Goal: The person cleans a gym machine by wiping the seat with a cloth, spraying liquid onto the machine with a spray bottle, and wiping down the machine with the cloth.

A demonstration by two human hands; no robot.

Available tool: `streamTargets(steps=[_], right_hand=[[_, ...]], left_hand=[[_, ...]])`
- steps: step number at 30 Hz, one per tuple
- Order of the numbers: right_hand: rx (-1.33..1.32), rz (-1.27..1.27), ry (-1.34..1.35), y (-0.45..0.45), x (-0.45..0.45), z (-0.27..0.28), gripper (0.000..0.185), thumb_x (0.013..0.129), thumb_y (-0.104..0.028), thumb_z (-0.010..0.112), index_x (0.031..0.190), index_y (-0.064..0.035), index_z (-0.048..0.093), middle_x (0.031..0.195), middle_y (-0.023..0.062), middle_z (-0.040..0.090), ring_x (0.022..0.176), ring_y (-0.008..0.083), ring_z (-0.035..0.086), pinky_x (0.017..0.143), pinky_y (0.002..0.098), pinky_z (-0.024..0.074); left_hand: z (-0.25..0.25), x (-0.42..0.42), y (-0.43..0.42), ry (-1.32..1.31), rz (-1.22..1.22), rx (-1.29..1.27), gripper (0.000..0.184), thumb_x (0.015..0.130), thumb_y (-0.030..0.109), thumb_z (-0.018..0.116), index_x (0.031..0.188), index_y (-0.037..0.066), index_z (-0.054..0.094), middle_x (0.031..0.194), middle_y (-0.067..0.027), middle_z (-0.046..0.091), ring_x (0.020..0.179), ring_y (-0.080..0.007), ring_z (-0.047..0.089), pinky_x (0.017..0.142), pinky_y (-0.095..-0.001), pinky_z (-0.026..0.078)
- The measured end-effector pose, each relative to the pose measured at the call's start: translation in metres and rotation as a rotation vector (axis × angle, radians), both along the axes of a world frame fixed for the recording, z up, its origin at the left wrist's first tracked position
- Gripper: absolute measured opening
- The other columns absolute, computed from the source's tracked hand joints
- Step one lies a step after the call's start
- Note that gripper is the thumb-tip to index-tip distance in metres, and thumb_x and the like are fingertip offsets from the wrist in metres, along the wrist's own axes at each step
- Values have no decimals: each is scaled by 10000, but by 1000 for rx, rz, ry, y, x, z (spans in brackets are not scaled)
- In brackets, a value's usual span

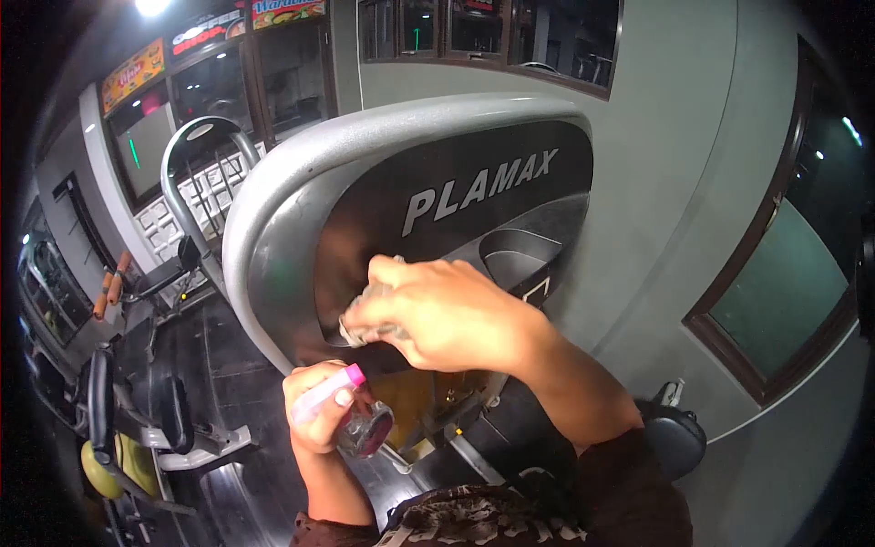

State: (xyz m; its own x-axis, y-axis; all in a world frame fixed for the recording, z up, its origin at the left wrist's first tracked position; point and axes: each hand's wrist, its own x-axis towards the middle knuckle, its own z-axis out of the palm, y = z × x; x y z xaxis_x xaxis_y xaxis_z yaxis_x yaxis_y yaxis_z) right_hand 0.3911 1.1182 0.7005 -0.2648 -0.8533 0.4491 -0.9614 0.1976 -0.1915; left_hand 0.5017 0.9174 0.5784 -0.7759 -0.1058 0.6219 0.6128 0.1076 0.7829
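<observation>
My left hand point(317, 406) is wrapped round a clear spray bottle point(372, 430) with a pink and white spray head, low in front of the machine. Some dark pinkish liquid shows in the bottle. With my right hand point(437, 310) I grip a crumpled pale cloth point(366, 314) against the dark front panel, near its lower left. This panel belongs to a silver and black gym machine point(410, 118) marked PLAMAX. My hand and forearm hide part of its lower front.
A moulded cup recess point(519, 255) sits at the panel's right. More gym equipment point(196, 424) stands at left on the black floor, near a yellow-green ball point(105, 467). A black padded seat point(673, 438) is at lower right, beside the grey wall point(674, 182).
</observation>
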Motion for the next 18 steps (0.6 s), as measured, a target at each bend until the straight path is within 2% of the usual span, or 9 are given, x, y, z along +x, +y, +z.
streamTargets(steps=[3, 7, 10, 11, 14, 15, 16, 18], right_hand=[[51, -73, 42, 12, 6, -3, 275, 863, -83, 693, 1103, -201, 757, 983, 89, 602, 899, 323, 685, 726, 461, 559], [59, -123, -33, 46, 1, 0, 326, 836, -80, 640, 1109, -225, 743, 1044, 130, 602, 936, 350, 704, 793, 481, 579], [89, -346, -41, 69, -10, 7, 231, 889, -159, 665, 1086, -235, 759, 977, 110, 613, 895, 359, 702, 794, 494, 572], [34, -414, 27, 71, -14, 6, 199, 896, -184, 689, 1072, -233, 768, 948, 105, 613, 879, 351, 702, 762, 482, 579], [-246, -339, 101, 56, -4, 2, 225, 857, -100, 754, 1061, -193, 771, 934, 64, 654, 827, 300, 709, 691, 394, 578], [-276, -252, 118, 48, 1, -1, 257, 843, -110, 774, 1086, -191, 765, 925, 61, 633, 803, 281, 706, 652, 366, 575], [-269, -195, 184, 42, 5, -10, 321, 806, -122, 792, 1114, -204, 753, 934, 46, 604, 775, 255, 687, 622, 358, 570], [-132, -204, 206, 33, 17, -23, 297, 834, -166, 719, 1127, -209, 722, 993, 72, 559, 790, 278, 673, 592, 425, 574]], left_hand=[[6, 2, 2, -33, -7, 13, 382, 858, 336, 712, 822, -44, 699, 690, -136, 710, 548, -206, 665, 551, -296, 514], [5, 3, 1, -31, 14, -14, 372, 845, 336, 712, 812, -35, 704, 692, -127, 715, 569, -206, 675, 570, -298, 521], [6, 3, 0, -16, 20, -25, 366, 843, 332, 716, 806, -31, 705, 690, -121, 716, 588, -208, 682, 584, -302, 524], [6, 3, -1, -12, 15, -26, 364, 843, 331, 717, 803, -30, 706, 688, -119, 717, 594, -208, 684, 588, -303, 524], [9, 2, 1, -5, -6, -20, 364, 846, 335, 720, 799, -26, 708, 670, -116, 708, 598, -210, 684, 586, -304, 521], [8, 1, 0, 0, 6, -23, 367, 848, 340, 720, 796, -23, 708, 663, -114, 705, 593, -210, 681, 585, -304, 519], [6, 1, 0, 3, 17, -27, 370, 850, 345, 721, 793, -21, 708, 657, -112, 701, 588, -209, 679, 583, -305, 518], [5, 1, 0, 2, 34, -29, 377, 853, 354, 722, 788, -18, 710, 648, -110, 696, 577, -207, 674, 579, -305, 514]])
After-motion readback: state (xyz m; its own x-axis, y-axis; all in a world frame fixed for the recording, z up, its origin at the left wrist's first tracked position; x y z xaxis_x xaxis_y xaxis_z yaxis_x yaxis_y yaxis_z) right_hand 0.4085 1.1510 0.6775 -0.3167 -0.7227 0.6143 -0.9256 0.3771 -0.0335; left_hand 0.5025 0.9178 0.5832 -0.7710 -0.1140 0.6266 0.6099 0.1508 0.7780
